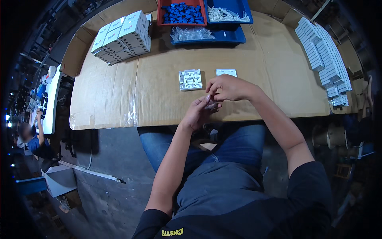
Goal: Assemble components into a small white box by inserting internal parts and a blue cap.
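My left hand is closed around what looks like a small clear plastic bag, just above the near edge of the table. Right above it, my right hand has its fingertips pinched together, almost meeting the left fingers; what they grip is too small to make out. A square white plastic piece with molded compartments lies on the cardboard beyond my hands. To its right is a flat white piece, its near part hidden by my right hand.
At the back stand a red bin of blue parts, a blue bin of white parts and a blue tray with clear bags. White boxes are stacked at left. Rows of white pieces line the right. Another person is far left.
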A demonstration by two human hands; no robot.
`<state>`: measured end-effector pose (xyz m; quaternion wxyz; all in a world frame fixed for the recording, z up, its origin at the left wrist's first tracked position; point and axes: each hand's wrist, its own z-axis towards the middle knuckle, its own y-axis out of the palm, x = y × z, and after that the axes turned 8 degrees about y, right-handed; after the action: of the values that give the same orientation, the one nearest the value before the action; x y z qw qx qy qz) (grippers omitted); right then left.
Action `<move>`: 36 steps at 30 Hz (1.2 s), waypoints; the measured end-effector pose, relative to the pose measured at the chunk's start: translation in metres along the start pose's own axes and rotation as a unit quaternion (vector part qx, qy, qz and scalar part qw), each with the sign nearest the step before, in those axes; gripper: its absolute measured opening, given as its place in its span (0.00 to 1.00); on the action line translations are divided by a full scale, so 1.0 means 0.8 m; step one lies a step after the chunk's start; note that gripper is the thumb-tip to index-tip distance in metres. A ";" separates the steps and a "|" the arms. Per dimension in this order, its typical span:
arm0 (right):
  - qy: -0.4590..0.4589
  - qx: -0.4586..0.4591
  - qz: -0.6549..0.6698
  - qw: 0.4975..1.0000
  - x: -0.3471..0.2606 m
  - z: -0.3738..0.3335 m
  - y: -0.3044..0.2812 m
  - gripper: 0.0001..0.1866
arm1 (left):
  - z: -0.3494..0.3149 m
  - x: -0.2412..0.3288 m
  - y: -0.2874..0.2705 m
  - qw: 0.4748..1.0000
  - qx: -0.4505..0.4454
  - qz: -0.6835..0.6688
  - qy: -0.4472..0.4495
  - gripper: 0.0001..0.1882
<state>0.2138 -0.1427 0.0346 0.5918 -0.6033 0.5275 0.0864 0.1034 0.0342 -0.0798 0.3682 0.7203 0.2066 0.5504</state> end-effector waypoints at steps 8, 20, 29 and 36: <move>0.045 -0.102 0.004 0.994 -0.002 0.001 0.009 0.13 | -0.003 -0.003 -0.004 1.000 -0.005 -0.024 0.016 0.20; 0.049 -0.068 0.153 0.985 -0.002 -0.011 0.014 0.18 | 0.000 0.001 0.000 0.997 -0.037 -0.062 0.014 0.23; 0.015 -0.056 0.098 0.993 -0.007 -0.013 0.011 0.12 | -0.006 -0.003 -0.008 0.997 -0.059 -0.058 0.000 0.23; 0.094 0.102 0.060 0.988 0.033 0.023 -0.079 0.12 | 0.000 0.009 0.004 0.992 -0.002 -0.125 -0.018 0.31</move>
<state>0.2813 -0.1583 0.0493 0.5917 -0.5122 0.6224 0.0101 0.1054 0.0375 -0.0729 0.4389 0.6978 0.2878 0.4874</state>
